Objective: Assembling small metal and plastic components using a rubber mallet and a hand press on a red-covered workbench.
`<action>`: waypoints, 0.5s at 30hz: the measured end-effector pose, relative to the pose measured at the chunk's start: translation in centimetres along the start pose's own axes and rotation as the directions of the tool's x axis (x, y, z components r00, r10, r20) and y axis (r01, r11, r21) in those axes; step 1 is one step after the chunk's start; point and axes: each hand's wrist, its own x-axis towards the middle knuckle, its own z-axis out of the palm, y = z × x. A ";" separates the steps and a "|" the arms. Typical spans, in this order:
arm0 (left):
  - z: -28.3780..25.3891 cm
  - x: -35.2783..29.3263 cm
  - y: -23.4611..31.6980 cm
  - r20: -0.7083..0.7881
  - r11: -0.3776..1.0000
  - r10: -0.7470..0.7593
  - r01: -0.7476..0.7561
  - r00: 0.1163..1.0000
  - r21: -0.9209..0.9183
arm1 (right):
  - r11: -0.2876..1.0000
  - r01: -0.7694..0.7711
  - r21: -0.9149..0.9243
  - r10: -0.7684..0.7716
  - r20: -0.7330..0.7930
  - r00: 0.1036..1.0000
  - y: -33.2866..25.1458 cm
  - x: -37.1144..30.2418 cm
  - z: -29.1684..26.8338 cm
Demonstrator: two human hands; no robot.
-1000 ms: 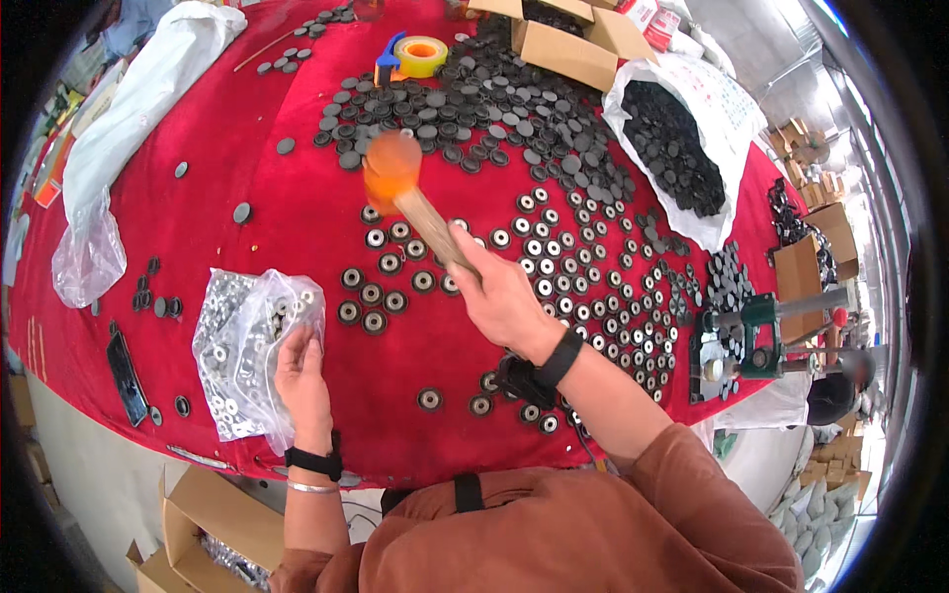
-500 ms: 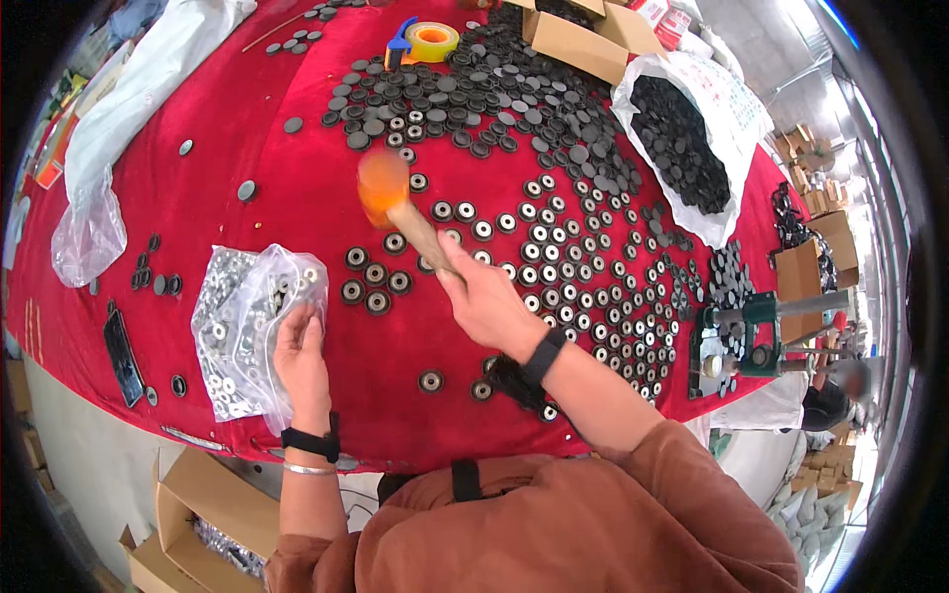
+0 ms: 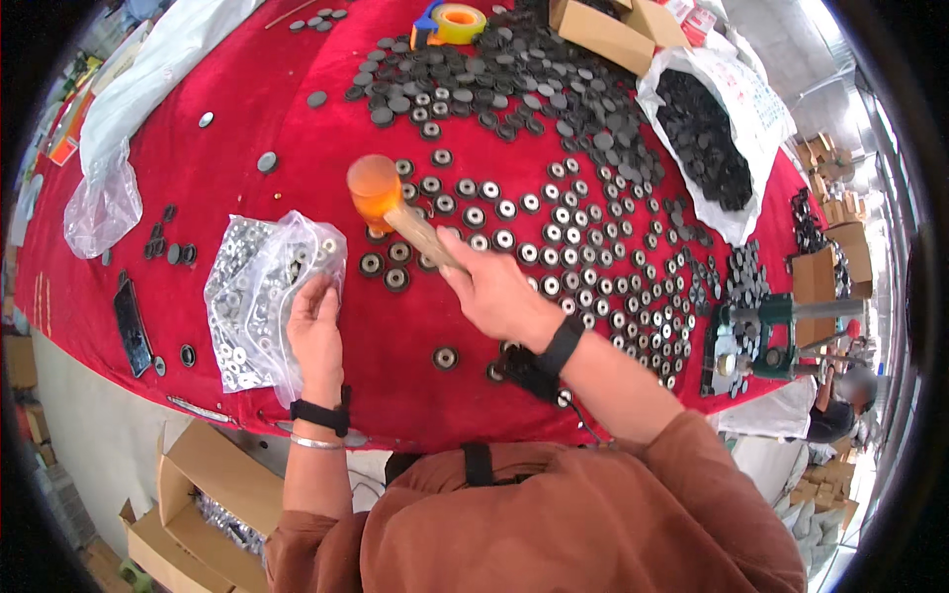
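My right hand (image 3: pixel 497 292) grips the wooden handle of a mallet with an orange head (image 3: pixel 375 189), raised over rows of black round discs with silver centres (image 3: pixel 554 242) on the red cloth table (image 3: pixel 287 119). My left hand (image 3: pixel 314 326) rests on the edge of a clear plastic bag of small silver parts (image 3: pixel 252 287), fingers curled into its opening. A lone disc (image 3: pixel 445 357) lies just in front of my right wrist.
A heap of plain black discs (image 3: pixel 494 74) covers the far table. A white sack of black parts (image 3: pixel 702 133) sits right, a yellow tape roll (image 3: pixel 461 22) and cardboard boxes (image 3: pixel 603 25) far back. An empty clear bag (image 3: pixel 104 193) lies left. A green press tool (image 3: pixel 766 331) stands right.
The mallet head has swung nearer and lower over the front rows of discs. My left hand has shifted slightly along the bag of silver parts.
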 end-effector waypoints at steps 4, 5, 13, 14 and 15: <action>0.1 0.2 0.1 0.010 1.000 -0.013 0.013 1.000 -0.024 | 0.999 0.035 0.015 -0.034 -0.058 0.998 0.3 -1.1 -1.7; 0.0 0.1 0.1 0.002 0.999 -0.033 0.033 0.999 -0.018 | 0.997 0.068 0.034 -0.064 -0.108 0.992 0.2 -1.6 -2.1; 0.0 0.0 -0.1 0.010 0.998 -0.027 0.028 1.000 -0.055 | 0.997 0.052 0.055 -0.044 -0.138 0.990 -0.1 -2.3 -1.9; 0.0 0.1 -0.1 0.013 0.998 -0.023 0.023 1.000 -0.055 | 0.996 0.066 0.051 -0.060 -0.118 0.991 -0.1 -2.5 -1.7; -0.1 0.1 -0.1 0.007 0.999 -0.022 0.022 1.000 -0.043 | 0.995 0.089 0.041 -0.084 -0.103 0.991 -0.1 -2.7 -1.5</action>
